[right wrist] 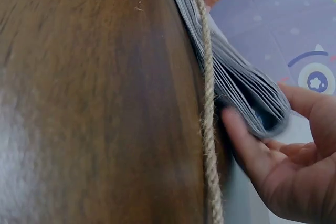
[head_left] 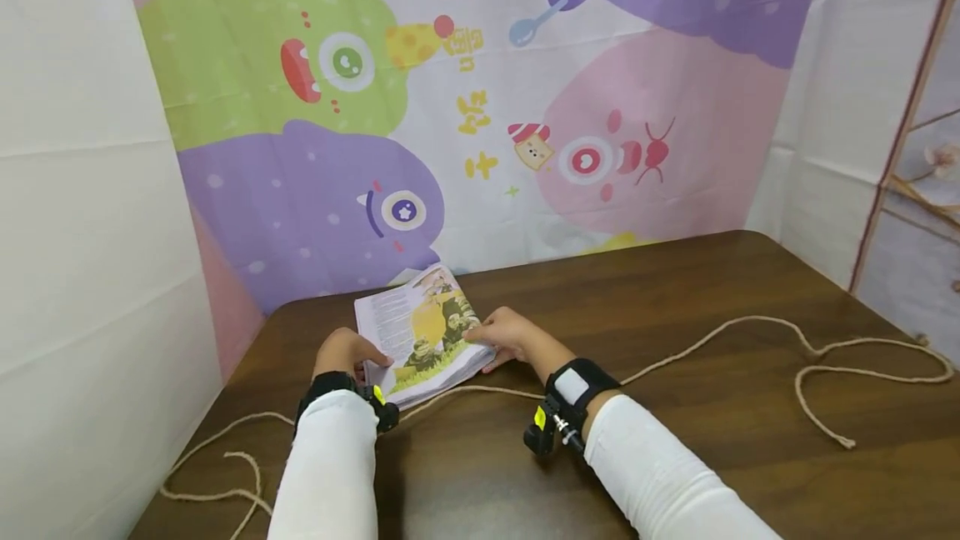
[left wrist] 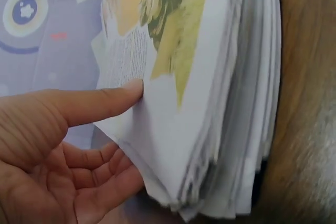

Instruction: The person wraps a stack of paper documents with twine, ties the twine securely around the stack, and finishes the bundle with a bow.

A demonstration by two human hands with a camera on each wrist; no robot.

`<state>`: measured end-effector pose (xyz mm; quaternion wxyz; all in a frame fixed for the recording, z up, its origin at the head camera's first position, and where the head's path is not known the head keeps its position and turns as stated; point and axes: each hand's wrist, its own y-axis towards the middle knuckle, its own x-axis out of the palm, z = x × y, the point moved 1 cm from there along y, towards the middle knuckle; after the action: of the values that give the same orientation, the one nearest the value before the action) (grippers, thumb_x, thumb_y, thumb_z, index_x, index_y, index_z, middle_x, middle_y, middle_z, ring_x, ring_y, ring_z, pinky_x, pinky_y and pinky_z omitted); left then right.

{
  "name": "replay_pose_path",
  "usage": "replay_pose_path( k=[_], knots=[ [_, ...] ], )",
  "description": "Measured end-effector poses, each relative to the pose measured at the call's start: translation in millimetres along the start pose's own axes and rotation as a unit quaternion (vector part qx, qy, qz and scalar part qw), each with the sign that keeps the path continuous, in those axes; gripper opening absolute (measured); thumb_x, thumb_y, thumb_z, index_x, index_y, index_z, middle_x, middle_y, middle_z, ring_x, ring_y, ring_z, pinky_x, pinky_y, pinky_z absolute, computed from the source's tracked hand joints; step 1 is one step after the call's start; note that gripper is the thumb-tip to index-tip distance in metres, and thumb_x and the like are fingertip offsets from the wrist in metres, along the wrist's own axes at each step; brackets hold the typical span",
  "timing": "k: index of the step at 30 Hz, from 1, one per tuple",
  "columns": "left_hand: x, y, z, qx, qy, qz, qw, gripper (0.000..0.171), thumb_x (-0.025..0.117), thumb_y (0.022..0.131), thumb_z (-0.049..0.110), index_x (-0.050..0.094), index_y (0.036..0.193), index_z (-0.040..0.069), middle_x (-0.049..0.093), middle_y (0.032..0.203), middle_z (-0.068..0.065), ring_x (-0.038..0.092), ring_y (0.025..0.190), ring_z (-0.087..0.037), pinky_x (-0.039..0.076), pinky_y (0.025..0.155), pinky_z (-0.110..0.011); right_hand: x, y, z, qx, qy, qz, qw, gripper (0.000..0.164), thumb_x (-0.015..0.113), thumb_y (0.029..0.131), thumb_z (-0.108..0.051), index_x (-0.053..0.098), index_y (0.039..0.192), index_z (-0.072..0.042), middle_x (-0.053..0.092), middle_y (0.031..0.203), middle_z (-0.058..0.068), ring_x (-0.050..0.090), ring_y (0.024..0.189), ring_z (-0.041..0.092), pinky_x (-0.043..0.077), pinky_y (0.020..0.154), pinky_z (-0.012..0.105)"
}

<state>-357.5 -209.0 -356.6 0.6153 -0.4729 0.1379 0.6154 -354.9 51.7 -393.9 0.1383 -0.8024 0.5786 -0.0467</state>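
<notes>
A thick stack of folded newspapers (head_left: 431,319) lies at the far left of the table, its top page printed with a yellow and green picture. My left hand (head_left: 347,354) grips its left side, the thumb (left wrist: 113,100) flat on the top page and the other fingers curled below the corner. On the other side my right hand (head_left: 512,336) holds the rounded fold (right wrist: 275,114) of the stack, with fingers above and below it. A jute rope (head_left: 480,390) runs along the stack's near edge; the right wrist view shows the rope (right wrist: 209,103) close beside the layered pages.
The rope's right end (head_left: 846,442) loops loosely across the brown table (head_left: 480,473), and its left part (head_left: 251,461) coils near the left edge. A cartoon-printed cloth (head_left: 487,215) hangs right behind the table; a white cloth (head_left: 90,232) hangs at the left.
</notes>
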Motion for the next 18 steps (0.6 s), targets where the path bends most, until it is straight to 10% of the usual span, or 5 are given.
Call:
replay_pose_path(
  k=[5, 13, 18],
  knots=[
    [3.4, 8.0, 0.1, -0.013, -0.090, -0.012, 0.9957, 0.057, 0.078, 0.083, 0.014, 0.048, 0.122, -0.014, 0.057, 0.105, -0.027, 0.064, 0.085, -0.035, 0.056, 0.073, -0.039, 2.7, -0.1, -2.0, 0.011, 0.077, -0.004, 0.997, 0.041, 0.059, 0.093, -0.001, 0.042, 0.128, 0.014, 0.059, 0.094, 0.022, 0.065, 0.069, 0.026, 0.058, 0.061, 0.036],
    [-5.8, 7.3, -16.5, 0.063, -0.125, -0.047, 0.9890, 0.051, 0.062, 0.095, 0.022, 0.042, 0.124, -0.015, 0.056, 0.108, -0.028, 0.064, 0.087, -0.032, 0.057, 0.075, -0.040, 13.2, 3.6, -15.9, 0.005, 0.222, 0.038, 0.974, 0.014, 0.050, 0.091, 0.011, 0.048, 0.105, 0.015, 0.059, 0.077, 0.020, 0.063, 0.056, 0.026, 0.053, 0.051, 0.024],
    [-12.9, 2.5, -25.6, 0.082, -0.231, -0.061, 0.9676, 0.049, 0.056, 0.099, 0.027, 0.043, 0.124, -0.014, 0.057, 0.089, -0.012, 0.061, 0.073, -0.018, 0.056, 0.073, -0.036, 13.9, -3.7, -29.3, 0.004, 0.269, 0.063, 0.961, 0.020, 0.050, 0.091, 0.012, 0.049, 0.111, 0.016, 0.058, 0.080, 0.022, 0.063, 0.055, 0.025, 0.050, 0.048, 0.020]
  ],
)
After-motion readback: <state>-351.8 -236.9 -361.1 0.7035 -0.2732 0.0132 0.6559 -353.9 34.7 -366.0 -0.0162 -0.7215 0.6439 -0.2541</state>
